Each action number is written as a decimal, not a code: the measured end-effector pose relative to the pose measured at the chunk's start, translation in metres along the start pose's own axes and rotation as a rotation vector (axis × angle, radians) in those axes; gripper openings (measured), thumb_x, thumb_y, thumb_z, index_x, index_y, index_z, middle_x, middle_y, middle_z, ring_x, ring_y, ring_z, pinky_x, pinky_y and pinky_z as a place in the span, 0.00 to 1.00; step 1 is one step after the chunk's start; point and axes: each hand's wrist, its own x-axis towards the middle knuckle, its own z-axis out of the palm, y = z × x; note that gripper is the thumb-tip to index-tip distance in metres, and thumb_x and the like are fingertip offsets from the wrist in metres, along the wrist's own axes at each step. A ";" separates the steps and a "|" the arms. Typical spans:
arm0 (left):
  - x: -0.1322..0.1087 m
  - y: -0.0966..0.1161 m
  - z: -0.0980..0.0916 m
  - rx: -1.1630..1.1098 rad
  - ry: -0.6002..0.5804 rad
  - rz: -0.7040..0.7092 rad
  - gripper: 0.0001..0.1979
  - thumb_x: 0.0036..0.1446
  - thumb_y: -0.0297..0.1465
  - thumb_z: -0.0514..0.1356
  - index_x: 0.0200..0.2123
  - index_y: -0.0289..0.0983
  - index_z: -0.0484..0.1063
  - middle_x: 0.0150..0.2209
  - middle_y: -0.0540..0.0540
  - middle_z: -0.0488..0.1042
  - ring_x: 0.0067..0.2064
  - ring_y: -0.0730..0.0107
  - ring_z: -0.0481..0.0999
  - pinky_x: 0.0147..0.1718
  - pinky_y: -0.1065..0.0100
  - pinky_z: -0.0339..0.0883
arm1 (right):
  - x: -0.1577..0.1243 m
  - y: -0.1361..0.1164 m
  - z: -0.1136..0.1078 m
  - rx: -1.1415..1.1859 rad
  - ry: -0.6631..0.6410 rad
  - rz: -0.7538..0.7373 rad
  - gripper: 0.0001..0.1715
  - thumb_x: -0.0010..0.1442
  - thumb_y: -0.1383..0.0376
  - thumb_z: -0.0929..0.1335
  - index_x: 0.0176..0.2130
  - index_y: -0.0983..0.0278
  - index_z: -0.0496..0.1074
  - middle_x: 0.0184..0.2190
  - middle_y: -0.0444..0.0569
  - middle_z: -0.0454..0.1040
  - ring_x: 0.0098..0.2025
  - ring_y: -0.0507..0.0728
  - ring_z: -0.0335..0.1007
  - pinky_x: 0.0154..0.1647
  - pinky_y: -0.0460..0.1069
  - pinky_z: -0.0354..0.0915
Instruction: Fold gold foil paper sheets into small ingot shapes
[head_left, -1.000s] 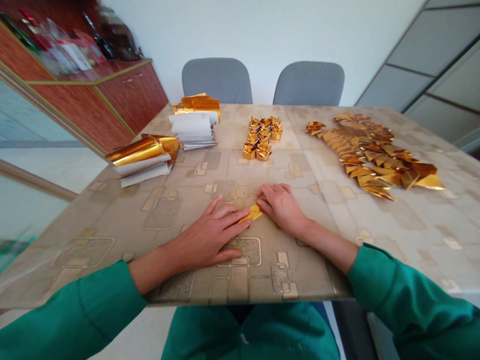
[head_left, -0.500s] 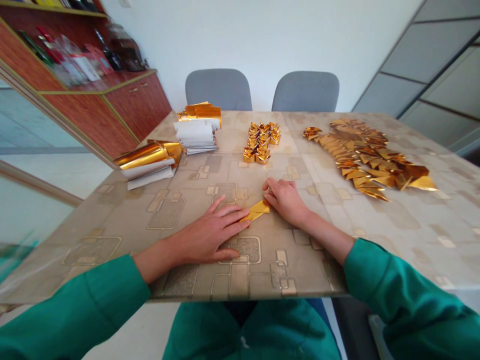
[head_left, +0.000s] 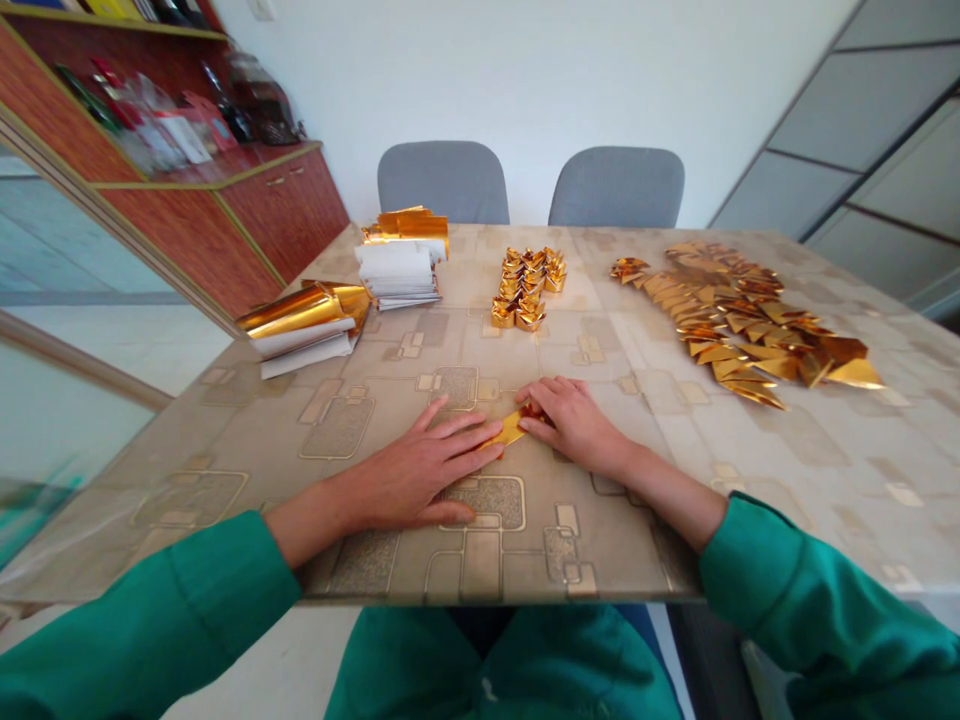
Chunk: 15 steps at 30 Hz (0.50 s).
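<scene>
A small folded strip of gold foil paper (head_left: pixel 511 430) lies on the table in front of me. My left hand (head_left: pixel 431 462) lies flat with its fingers spread, the fingertips resting on the strip's left end. At the right end, my right hand (head_left: pixel 574 422) has its fingers curled and closed on the paper, covering that end. Beyond my hands stand rows of folded gold paper ingots (head_left: pixel 525 288). Farther right is a spread pile of flat folded gold foil pieces (head_left: pixel 739 320).
Stacks of gold-and-white paper sheets (head_left: pixel 401 268) and a curled bundle of gold sheets (head_left: pixel 300 325) lie at the left. Two grey chairs (head_left: pixel 442 183) stand behind the patterned table (head_left: pixel 630 545). A wooden cabinet (head_left: pixel 247 210) is at the far left.
My right hand has moved down and slightly left onto the strip's right end, covering more of it. My left hand stays flat on the paper. The view has shifted slightly.
</scene>
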 end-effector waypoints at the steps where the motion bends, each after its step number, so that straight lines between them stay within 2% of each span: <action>1: 0.000 0.000 0.000 0.004 0.008 -0.005 0.35 0.61 0.46 0.58 0.67 0.40 0.55 0.67 0.38 0.58 0.69 0.50 0.53 0.65 0.38 0.32 | 0.001 0.001 -0.001 0.021 -0.006 0.005 0.09 0.62 0.66 0.69 0.44 0.63 0.69 0.37 0.47 0.75 0.42 0.57 0.68 0.44 0.51 0.53; 3: 0.003 0.000 -0.001 0.000 0.038 -0.021 0.32 0.61 0.45 0.58 0.65 0.42 0.58 0.66 0.39 0.62 0.68 0.50 0.55 0.65 0.38 0.35 | 0.004 0.001 -0.002 0.054 -0.024 0.006 0.08 0.61 0.67 0.70 0.42 0.62 0.70 0.35 0.46 0.74 0.40 0.56 0.67 0.43 0.51 0.53; 6: 0.015 0.003 -0.002 -0.089 0.141 -0.072 0.18 0.65 0.39 0.55 0.56 0.41 0.70 0.59 0.41 0.70 0.62 0.57 0.65 0.63 0.47 0.50 | 0.009 0.001 -0.002 0.052 -0.031 -0.012 0.06 0.60 0.66 0.70 0.39 0.62 0.71 0.37 0.46 0.73 0.42 0.57 0.66 0.42 0.50 0.52; 8: 0.027 0.006 -0.003 -0.168 0.216 -0.182 0.13 0.67 0.34 0.52 0.46 0.38 0.75 0.51 0.41 0.75 0.53 0.62 0.72 0.55 0.55 0.62 | 0.012 0.001 -0.002 0.043 -0.027 -0.010 0.04 0.59 0.65 0.70 0.37 0.62 0.72 0.38 0.47 0.71 0.42 0.57 0.64 0.41 0.50 0.51; 9: 0.034 0.007 -0.003 -0.174 0.248 -0.271 0.12 0.66 0.33 0.53 0.45 0.37 0.74 0.47 0.41 0.76 0.49 0.61 0.73 0.51 0.56 0.65 | 0.013 0.001 -0.002 0.042 -0.023 -0.008 0.04 0.58 0.65 0.71 0.36 0.62 0.72 0.38 0.48 0.71 0.42 0.58 0.63 0.40 0.50 0.51; 12: 0.050 0.008 -0.004 -0.117 0.256 -0.476 0.12 0.61 0.36 0.58 0.43 0.35 0.73 0.42 0.41 0.73 0.45 0.57 0.72 0.45 0.55 0.67 | 0.014 0.001 -0.002 0.065 -0.005 -0.007 0.04 0.57 0.66 0.71 0.35 0.63 0.71 0.38 0.47 0.70 0.41 0.58 0.62 0.39 0.50 0.51; 15: 0.057 0.004 -0.002 -0.123 0.232 -0.495 0.08 0.57 0.34 0.61 0.38 0.36 0.71 0.38 0.44 0.71 0.43 0.58 0.71 0.42 0.58 0.67 | 0.012 0.000 -0.002 0.118 0.010 -0.017 0.04 0.57 0.68 0.70 0.33 0.64 0.69 0.35 0.46 0.70 0.40 0.57 0.63 0.40 0.49 0.51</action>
